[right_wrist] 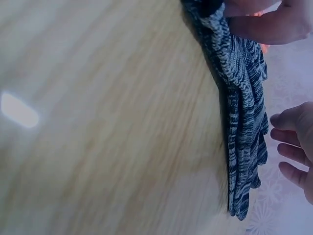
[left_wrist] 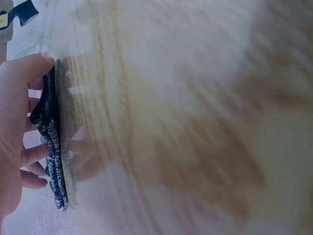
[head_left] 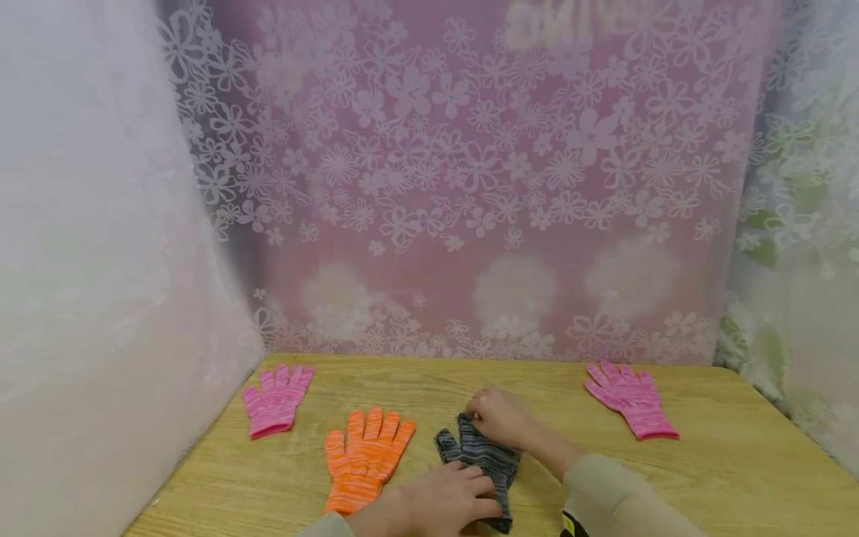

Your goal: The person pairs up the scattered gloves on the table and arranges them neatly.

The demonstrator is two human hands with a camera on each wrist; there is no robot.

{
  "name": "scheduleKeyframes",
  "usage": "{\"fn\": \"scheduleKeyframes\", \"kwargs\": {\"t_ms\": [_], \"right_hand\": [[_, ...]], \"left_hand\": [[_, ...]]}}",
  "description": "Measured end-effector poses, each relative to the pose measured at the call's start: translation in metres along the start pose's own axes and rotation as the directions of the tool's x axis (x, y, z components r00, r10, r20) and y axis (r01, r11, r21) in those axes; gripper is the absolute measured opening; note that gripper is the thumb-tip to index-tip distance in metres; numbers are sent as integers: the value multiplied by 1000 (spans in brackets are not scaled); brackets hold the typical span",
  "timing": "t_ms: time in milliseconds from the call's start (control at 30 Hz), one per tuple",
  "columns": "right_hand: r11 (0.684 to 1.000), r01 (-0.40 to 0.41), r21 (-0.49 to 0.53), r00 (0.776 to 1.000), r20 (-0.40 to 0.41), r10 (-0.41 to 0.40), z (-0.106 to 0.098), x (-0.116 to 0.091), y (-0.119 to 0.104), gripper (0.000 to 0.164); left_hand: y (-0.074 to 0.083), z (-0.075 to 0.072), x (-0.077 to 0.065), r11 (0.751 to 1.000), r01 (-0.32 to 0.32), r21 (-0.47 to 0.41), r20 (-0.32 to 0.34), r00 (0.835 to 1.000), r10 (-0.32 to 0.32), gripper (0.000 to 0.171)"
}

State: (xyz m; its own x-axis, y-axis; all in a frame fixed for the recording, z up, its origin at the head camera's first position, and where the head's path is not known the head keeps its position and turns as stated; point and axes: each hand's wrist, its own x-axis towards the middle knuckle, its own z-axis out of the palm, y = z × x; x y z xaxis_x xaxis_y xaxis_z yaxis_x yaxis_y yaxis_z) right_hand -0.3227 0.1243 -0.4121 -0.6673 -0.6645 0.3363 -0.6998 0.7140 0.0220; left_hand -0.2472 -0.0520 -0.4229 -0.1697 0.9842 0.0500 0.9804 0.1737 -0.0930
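A dark grey and black knitted glove [head_left: 485,456] lies on the wooden table before me, its fingers pointing away and its cuff toward me. My left hand [head_left: 446,496] is over the cuff end. In the left wrist view the thumb is at the edge of the black cuff [left_wrist: 48,95], and the knit bunches up between thumb and fingers. Over the far end of the glove is my right hand [head_left: 502,419], fingers loosely bent. The right wrist view has these fingertips [right_wrist: 277,120] a little apart from the striped knit, holding nothing.
An orange glove [head_left: 367,456] lies flat just left of the grey one. Farther back are two pink gloves, one at the left edge [head_left: 277,403] and one at the right [head_left: 631,403]. A flowered curtain [head_left: 470,186] hangs behind the table [head_left: 731,462].
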Motion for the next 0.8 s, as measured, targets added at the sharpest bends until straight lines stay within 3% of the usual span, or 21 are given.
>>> {"fn": "scheduleKeyframes", "kwargs": {"t_ms": [500,700,800], "right_hand": [[990,-8,-140,1000,23,11,16,17,2,15],[988,17,-152,999,-38,-23,17,20,1,12],[985,11,-173,999,-30,-17,19,22,-2,12]], "left_hand": [[1,1,1,995,5,100,1,1000,-5,35],[1,0,1,997,2,77,7,1000,-3,34],[0,0,1,999,5,47,22,1000,-6,34]]}}
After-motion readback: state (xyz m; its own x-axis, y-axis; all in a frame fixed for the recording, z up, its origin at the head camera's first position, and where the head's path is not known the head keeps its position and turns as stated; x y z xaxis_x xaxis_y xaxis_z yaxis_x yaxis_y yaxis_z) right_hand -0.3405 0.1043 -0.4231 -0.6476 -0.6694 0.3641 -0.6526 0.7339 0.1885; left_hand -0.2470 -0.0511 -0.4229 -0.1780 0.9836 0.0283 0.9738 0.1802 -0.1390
